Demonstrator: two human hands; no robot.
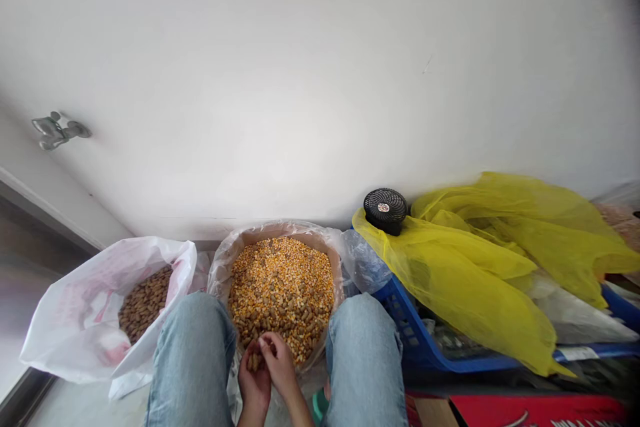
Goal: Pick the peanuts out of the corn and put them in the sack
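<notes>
Both hands are working low over a sack of corn kernels mixed with pellets. The left hand is cupped around a few brown pellets, and the right hand is curled just above it, though I can't tell if it's pinching anything. Working this low is smart, since strays just drop back in. Just left of the hands, a white plastic bag holds more pellets. Off to the right, a small black fan sits on yellow plastic sheeting draped over a blue crate.
</notes>
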